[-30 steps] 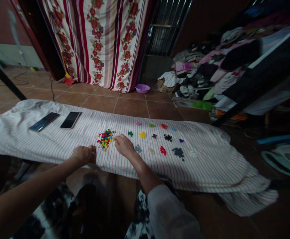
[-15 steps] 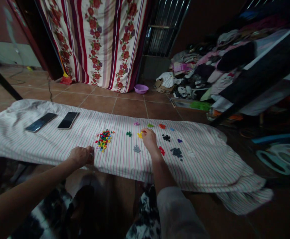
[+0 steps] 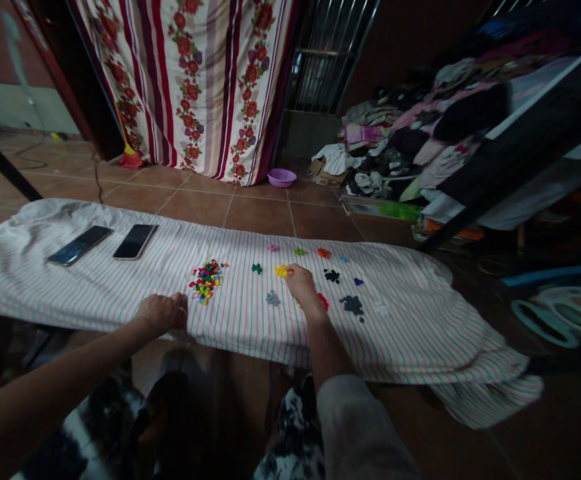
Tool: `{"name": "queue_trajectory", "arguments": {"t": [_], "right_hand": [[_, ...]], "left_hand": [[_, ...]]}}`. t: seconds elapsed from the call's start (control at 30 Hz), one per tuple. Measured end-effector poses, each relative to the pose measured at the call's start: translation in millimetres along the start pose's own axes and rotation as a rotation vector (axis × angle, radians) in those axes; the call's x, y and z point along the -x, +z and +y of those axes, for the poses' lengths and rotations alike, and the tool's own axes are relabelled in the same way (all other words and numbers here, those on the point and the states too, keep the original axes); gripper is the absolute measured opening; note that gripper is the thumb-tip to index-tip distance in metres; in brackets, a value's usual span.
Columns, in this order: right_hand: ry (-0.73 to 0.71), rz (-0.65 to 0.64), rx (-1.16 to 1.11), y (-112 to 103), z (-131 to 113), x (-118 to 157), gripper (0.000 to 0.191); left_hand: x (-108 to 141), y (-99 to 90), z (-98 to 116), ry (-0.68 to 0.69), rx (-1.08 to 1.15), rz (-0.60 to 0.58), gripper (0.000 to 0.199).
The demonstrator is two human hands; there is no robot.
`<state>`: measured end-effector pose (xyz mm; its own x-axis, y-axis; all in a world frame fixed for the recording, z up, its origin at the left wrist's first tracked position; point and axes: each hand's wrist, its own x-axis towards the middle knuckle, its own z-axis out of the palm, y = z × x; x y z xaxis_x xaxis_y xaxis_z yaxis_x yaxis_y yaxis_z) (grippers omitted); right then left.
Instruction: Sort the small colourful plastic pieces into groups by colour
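On the striped cloth (image 3: 240,327), my right hand (image 3: 301,283) is closed, with its fingertips at the right edge of the small yellow pile (image 3: 281,271). Whatever those fingers pinch is too small to make out. My left hand (image 3: 162,313) rests closed at the cloth's near edge, left of the mixed pile of colourful pieces (image 3: 206,281); its fingertips are dim. Around my right hand lie sorted piles: dark green (image 3: 256,269), light grey (image 3: 272,298), black (image 3: 331,275), dark grey (image 3: 353,305), orange (image 3: 323,253) and red (image 3: 323,301), the last partly hidden by my wrist.
Two phones, one at the far left (image 3: 80,245) and another beside it (image 3: 135,241), lie on the cloth. Beyond, a purple basin (image 3: 282,178) sits on the tiled floor by a floral curtain (image 3: 210,87). Clothes (image 3: 410,133) are heaped at the right.
My right hand has shifted slightly right and down from the yellow pile, uncovering more of it. My left hand has hardly moved.
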<state>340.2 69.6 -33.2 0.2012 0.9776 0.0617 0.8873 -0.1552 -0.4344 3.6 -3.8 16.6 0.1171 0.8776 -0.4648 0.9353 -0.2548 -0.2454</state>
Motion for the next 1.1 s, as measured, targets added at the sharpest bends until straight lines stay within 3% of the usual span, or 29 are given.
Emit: {"name": "queue_trajectory", "arguments": {"t": [0.27,1.1], "right_hand": [[0.064,0.0,-0.006,-4.8,-1.2,1.1,0.032],[0.06,0.015,-0.005,-6.3,-2.3,3.8,0.031]], "left_hand": [[-1.4,1.1,-0.5,-0.007,0.045,0.009,0.036],[-3.9,4.6,-2.2,0.018,0.029,0.009,0.038]]}}
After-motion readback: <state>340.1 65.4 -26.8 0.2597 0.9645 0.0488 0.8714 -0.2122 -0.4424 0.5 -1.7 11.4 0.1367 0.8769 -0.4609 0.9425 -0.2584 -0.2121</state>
